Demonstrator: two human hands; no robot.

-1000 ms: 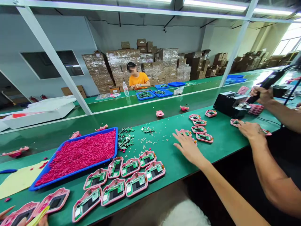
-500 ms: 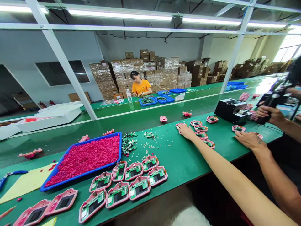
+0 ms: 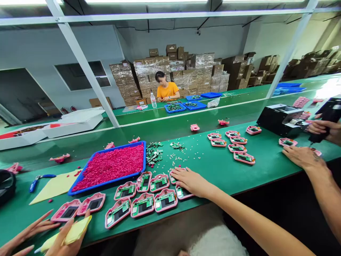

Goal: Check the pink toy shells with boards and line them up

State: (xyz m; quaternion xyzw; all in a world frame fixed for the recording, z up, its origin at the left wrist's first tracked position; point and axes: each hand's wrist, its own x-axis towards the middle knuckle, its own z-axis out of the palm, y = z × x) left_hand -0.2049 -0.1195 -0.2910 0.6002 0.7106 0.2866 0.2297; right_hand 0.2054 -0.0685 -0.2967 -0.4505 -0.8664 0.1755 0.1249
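Note:
My right hand [image 3: 192, 182] lies palm down over the right end of a group of pink plastic housings with green circuit boards inside. Its fingers stretch across one pink housing [image 3: 172, 179] and partly cover a nearer one [image 3: 182, 193]. Whether the fingertips grip an edge is hidden. To the left sit several more, such as a front pink housing [image 3: 165, 200]. My left hand is out of view. Further right, a separate cluster of filled housings includes a pink housing [image 3: 244, 158].
A blue tray [image 3: 145, 160] holds small magenta pieces, beside loose circuit boards [image 3: 153, 153]. At lower left, a co-worker's hand [image 3: 69, 237] holds a yellow-wrapped tube. On the right, another co-worker's hand [image 3: 303, 156] steadies a housing near a black machine [image 3: 274, 117]; blue pliers [image 3: 39, 180] lie left.
My right hand has moved left from the far cluster to the near group, uncovering a housing there. The view has shifted left, bringing the left co-worker's hands into sight.

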